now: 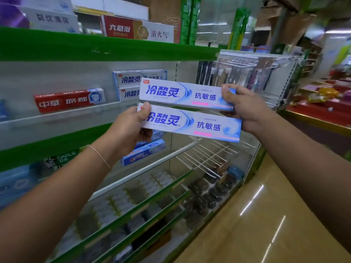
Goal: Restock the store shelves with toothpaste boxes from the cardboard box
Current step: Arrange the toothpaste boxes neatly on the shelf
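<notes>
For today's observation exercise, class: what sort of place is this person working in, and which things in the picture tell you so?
Most likely a small shop or supermarket aisle. Green-edged shelves carry boxed toothpaste, such as a red box; packaged toothbrushes hang on a rack; and each hand holds a white toothpaste box, seemingly for shelving.

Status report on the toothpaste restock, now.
Left hand grips lower toothpaste box; right hand grips upper toothpaste box. Both held level before two matching boxes stacked on shelf. Nothing in the way.
</notes>
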`<action>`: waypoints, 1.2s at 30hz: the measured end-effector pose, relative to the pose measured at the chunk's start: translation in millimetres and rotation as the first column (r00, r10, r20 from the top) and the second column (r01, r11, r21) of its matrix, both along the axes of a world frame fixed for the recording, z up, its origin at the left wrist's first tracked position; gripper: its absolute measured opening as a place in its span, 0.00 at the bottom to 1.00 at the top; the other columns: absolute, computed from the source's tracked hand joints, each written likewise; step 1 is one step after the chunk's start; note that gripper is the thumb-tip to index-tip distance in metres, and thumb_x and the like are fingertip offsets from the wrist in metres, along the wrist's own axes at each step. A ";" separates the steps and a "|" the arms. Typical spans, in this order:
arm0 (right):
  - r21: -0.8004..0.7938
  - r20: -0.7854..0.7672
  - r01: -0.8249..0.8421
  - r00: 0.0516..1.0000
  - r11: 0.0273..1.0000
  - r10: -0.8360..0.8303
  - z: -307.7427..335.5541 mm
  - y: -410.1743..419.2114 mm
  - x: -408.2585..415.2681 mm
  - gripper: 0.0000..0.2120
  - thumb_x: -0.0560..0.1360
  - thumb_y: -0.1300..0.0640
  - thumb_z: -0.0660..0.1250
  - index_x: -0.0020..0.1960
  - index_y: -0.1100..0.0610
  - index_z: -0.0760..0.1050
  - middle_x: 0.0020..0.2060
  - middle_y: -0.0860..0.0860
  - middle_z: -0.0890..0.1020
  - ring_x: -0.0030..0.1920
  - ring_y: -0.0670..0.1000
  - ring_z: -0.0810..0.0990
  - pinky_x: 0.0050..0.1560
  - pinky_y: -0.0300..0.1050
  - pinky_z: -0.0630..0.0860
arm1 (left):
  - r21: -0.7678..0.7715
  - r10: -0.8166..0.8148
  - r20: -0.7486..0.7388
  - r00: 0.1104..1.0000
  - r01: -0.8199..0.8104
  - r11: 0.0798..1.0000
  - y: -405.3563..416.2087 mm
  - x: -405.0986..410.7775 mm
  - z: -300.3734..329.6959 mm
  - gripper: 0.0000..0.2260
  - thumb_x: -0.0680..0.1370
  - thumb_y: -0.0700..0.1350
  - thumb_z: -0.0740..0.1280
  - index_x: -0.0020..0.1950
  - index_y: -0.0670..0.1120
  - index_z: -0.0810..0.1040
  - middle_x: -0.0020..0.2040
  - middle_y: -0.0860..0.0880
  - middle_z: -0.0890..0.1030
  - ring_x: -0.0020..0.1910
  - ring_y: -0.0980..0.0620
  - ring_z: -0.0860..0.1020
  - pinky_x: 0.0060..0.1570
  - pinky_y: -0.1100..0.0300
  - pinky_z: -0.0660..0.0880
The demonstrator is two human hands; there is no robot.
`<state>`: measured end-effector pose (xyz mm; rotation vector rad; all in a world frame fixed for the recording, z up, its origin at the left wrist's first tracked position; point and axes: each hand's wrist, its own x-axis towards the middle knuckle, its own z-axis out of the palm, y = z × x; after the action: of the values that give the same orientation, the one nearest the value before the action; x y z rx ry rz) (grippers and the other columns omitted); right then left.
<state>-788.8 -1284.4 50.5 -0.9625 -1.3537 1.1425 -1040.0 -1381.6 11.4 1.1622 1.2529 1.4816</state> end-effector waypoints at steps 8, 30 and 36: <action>-0.055 -0.012 -0.186 0.983 0.981 0.186 2.0 62.4 -12.2 0.02 0.78 0.54 0.68 0.49 0.52 0.78 0.39 0.51 0.86 0.39 0.53 0.85 0.39 0.53 0.83 | 0.004 0.185 0.015 0.983 -0.185 0.983 19.3 9.0 1.6 0.14 0.84 0.50 0.58 0.59 0.40 0.73 0.37 0.46 0.76 0.29 0.50 0.71 0.26 0.59 0.70; -0.072 -0.033 -0.364 0.931 0.929 0.362 7.4 200.0 -133.7 0.02 0.78 0.59 0.68 0.47 0.53 0.76 0.33 0.51 0.84 0.28 0.48 0.83 0.25 0.42 0.78 | -0.038 0.391 0.040 0.919 -0.390 0.920 89.9 -62.6 39.0 0.12 0.83 0.48 0.60 0.54 0.39 0.74 0.37 0.45 0.77 0.30 0.48 0.73 0.29 0.57 0.76; -0.102 -0.036 -0.524 0.851 0.845 0.523 6.9 232.6 -134.4 0.02 0.78 0.60 0.67 0.49 0.54 0.76 0.34 0.51 0.85 0.31 0.50 0.84 0.30 0.44 0.81 | -0.054 0.479 0.076 0.875 -0.476 0.878 100.4 -54.8 39.7 0.13 0.82 0.49 0.61 0.58 0.39 0.72 0.37 0.44 0.76 0.31 0.47 0.72 0.31 0.55 0.75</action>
<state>-923.2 -1051.7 57.4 -0.6704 -1.6167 1.6436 -1094.8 -1281.2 51.0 0.7808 1.5729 1.8364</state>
